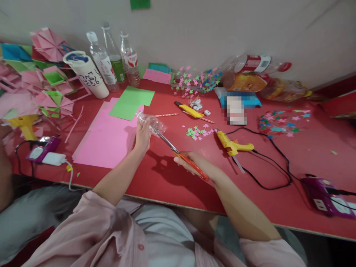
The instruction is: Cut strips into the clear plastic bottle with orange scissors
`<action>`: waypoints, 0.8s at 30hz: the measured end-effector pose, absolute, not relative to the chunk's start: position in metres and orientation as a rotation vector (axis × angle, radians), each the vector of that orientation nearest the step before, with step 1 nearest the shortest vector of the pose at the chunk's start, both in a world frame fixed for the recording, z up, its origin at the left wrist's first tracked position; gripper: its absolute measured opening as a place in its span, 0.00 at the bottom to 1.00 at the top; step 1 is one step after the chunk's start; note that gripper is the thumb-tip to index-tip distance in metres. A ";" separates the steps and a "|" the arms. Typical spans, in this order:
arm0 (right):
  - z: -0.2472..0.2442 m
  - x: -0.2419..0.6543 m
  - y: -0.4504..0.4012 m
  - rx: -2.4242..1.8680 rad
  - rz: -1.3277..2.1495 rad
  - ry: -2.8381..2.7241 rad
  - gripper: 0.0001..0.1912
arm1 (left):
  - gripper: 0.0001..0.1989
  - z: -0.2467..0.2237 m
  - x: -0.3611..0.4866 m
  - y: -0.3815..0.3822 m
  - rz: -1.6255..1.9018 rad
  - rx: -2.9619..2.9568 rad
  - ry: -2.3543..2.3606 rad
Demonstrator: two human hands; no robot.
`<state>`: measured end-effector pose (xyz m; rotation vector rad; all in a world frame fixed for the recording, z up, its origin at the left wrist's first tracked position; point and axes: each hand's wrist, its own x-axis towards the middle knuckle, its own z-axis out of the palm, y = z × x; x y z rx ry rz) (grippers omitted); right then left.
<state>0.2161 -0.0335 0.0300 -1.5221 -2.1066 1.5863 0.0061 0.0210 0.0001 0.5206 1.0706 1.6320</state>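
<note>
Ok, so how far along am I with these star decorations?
Partly done, I'd say. Two clear plastic pieces, one by the wall and one at the right, already carry colored stars. In hand: your left hand holds bare clear plastic, with the scissors in your right hand against it. Probably left: finishing that cut, then gluing loose stars lying near the glue gun.

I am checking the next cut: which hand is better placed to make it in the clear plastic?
Probably the right hand: it holds the red-handled scissors, whose blades reach the clear plastic, while the left hand grips that piece.
</note>
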 end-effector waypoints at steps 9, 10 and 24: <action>0.031 0.207 -0.036 -1.629 1.655 -1.903 0.26 | 0.05 -0.002 0.004 0.023 1.641 0.521 1.077; 0.032 0.205 -0.036 -1.630 1.654 -1.892 0.26 | 0.06 -0.003 0.004 0.023 1.643 0.521 1.071; 0.029 0.203 -0.034 -1.589 1.508 -2.019 0.31 | 0.03 -0.013 0.000 0.029 1.681 0.539 1.052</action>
